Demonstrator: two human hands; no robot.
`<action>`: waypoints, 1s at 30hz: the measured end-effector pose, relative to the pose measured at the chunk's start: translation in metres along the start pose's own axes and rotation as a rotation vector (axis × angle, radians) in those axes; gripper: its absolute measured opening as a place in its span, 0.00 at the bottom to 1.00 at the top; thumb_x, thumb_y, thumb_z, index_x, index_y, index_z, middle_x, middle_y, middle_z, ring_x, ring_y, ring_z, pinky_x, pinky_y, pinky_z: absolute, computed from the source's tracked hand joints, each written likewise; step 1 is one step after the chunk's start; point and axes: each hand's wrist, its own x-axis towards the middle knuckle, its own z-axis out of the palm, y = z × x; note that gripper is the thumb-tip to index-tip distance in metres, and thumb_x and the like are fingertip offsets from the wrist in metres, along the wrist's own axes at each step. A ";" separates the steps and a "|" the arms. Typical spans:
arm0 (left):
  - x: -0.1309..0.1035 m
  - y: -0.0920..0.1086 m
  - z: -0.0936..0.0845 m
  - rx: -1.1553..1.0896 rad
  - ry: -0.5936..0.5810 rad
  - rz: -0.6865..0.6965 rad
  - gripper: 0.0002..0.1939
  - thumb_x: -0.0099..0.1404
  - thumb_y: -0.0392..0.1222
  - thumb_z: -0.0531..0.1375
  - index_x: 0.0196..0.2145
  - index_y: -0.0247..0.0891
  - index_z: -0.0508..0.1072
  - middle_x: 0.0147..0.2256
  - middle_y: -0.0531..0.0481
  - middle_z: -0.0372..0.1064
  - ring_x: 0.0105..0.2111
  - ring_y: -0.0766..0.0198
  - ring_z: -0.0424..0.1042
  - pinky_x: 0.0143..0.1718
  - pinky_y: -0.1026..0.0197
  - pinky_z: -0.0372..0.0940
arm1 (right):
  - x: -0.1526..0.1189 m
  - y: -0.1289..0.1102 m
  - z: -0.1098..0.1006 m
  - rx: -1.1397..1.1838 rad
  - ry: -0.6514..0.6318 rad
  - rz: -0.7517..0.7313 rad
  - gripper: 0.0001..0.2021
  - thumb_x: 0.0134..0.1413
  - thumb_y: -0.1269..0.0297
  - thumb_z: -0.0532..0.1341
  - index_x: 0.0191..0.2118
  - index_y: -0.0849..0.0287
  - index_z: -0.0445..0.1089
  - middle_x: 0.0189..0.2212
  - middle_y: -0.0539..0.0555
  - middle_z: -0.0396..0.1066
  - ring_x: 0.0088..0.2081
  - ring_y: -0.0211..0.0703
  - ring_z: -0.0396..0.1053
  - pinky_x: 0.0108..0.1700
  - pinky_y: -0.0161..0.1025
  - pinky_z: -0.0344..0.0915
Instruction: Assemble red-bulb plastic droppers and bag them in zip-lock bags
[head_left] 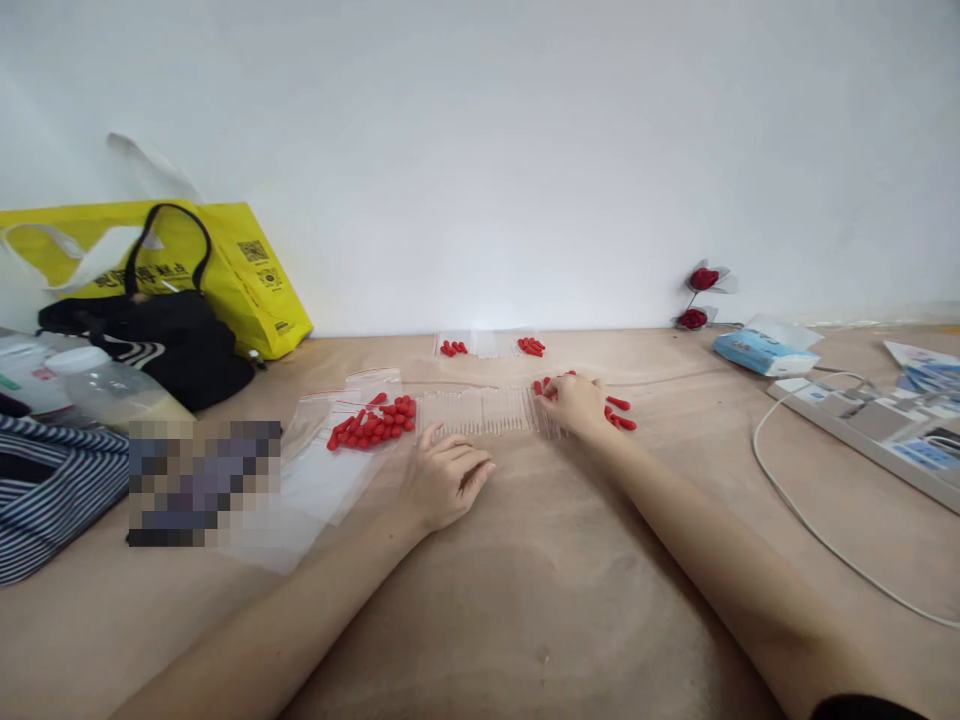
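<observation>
A row of thin clear tubes lies side by side on the table, at the middle. My left hand rests palm down just in front of the row's left end, fingers loosely apart and holding nothing. Over the row's right end, my right hand has its fingers bent down and drawn together; what is between the fingertips is hidden. Small red rubber bulbs lie to both sides of that hand, partly covered by it. A bigger pile of red bulbs sits left of the row, on clear zip bags.
Behind the row lies another clear bag with red pieces at both ends. To the left are a yellow bag, a black bag and a bottle. A tissue pack, power strip and white cable lie right.
</observation>
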 end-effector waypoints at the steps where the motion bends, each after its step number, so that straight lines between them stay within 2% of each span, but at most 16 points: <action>1: 0.000 0.000 0.000 0.002 -0.002 0.003 0.08 0.61 0.40 0.53 0.32 0.42 0.72 0.28 0.54 0.74 0.36 0.63 0.69 0.53 0.47 0.43 | -0.002 -0.001 -0.001 -0.007 -0.023 -0.008 0.12 0.48 0.60 0.52 0.28 0.56 0.71 0.31 0.54 0.71 0.38 0.46 0.63 0.41 0.44 0.47; 7: 0.002 -0.001 0.002 0.009 -0.003 0.014 0.08 0.61 0.40 0.53 0.32 0.42 0.72 0.28 0.54 0.74 0.35 0.62 0.69 0.54 0.45 0.41 | -0.007 -0.020 -0.004 -0.121 -0.173 0.078 0.11 0.45 0.62 0.54 0.31 0.60 0.71 0.31 0.58 0.71 0.37 0.48 0.65 0.42 0.46 0.48; 13: 0.001 0.001 0.000 0.012 -0.002 0.004 0.09 0.61 0.41 0.52 0.31 0.42 0.72 0.28 0.54 0.74 0.35 0.62 0.69 0.53 0.46 0.43 | -0.003 -0.031 0.002 -0.151 -0.166 0.127 0.11 0.46 0.67 0.54 0.32 0.64 0.71 0.34 0.63 0.70 0.40 0.54 0.65 0.44 0.50 0.46; 17: 0.003 0.002 -0.001 -0.011 0.052 -0.050 0.08 0.61 0.41 0.53 0.32 0.42 0.72 0.30 0.52 0.74 0.36 0.61 0.69 0.51 0.46 0.47 | -0.012 -0.035 -0.002 -0.154 -0.127 0.110 0.13 0.49 0.67 0.51 0.35 0.67 0.70 0.38 0.66 0.69 0.42 0.55 0.63 0.44 0.50 0.46; 20: 0.006 -0.001 -0.001 -0.077 0.099 -0.187 0.10 0.61 0.42 0.52 0.36 0.41 0.72 0.34 0.49 0.74 0.37 0.59 0.69 0.45 0.48 0.55 | -0.029 -0.043 -0.011 -0.103 -0.057 -0.008 0.15 0.53 0.64 0.48 0.38 0.65 0.68 0.40 0.64 0.67 0.43 0.52 0.61 0.43 0.45 0.49; 24: 0.011 -0.002 0.000 -0.315 0.166 -0.379 0.16 0.65 0.44 0.46 0.38 0.37 0.71 0.37 0.46 0.72 0.39 0.59 0.69 0.40 0.55 0.62 | -0.057 -0.063 -0.018 0.054 0.063 -0.303 0.13 0.54 0.60 0.48 0.34 0.58 0.67 0.35 0.56 0.68 0.40 0.48 0.61 0.41 0.43 0.51; 27: 0.013 0.003 -0.001 -0.474 0.220 -0.427 0.17 0.64 0.46 0.46 0.35 0.35 0.71 0.34 0.47 0.72 0.35 0.61 0.70 0.36 0.60 0.65 | -0.073 -0.078 -0.018 0.105 0.076 -0.400 0.12 0.55 0.59 0.48 0.33 0.53 0.67 0.34 0.52 0.68 0.37 0.44 0.62 0.40 0.41 0.53; 30: 0.014 0.007 -0.004 -0.492 0.298 -0.443 0.15 0.64 0.45 0.47 0.32 0.35 0.70 0.30 0.49 0.72 0.30 0.63 0.71 0.30 0.63 0.65 | -0.078 -0.080 -0.014 0.205 0.091 -0.448 0.12 0.56 0.58 0.46 0.33 0.50 0.66 0.34 0.50 0.68 0.37 0.42 0.62 0.40 0.40 0.54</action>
